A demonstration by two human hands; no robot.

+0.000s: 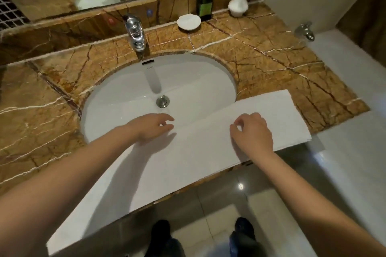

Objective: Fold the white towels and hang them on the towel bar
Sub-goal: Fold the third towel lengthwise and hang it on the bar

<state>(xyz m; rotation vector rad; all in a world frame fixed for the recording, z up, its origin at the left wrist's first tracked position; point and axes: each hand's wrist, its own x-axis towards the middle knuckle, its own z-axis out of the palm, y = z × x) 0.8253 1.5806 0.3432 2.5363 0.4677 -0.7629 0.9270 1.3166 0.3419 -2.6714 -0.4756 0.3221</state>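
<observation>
Folded towel [188, 162] spans sink [125, 89] and bench [271, 58]. Left hand [153, 129] fingers loose on it; right hand [253, 134] fingers curled, grip unclear.

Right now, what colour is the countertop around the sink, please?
Brown marble countertop, white-veined; head view shows it.

white towel [188, 158] over sink [125, 87], left hand [151, 129], right hand [253, 133]

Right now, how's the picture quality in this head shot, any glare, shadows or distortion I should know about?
Head view: the white towel is washed out, almost textureless; the left hand and its forearm cast soft shadows on it; a small glare spot sits on the floor tile; the wide lens bows the counter edges.
</observation>
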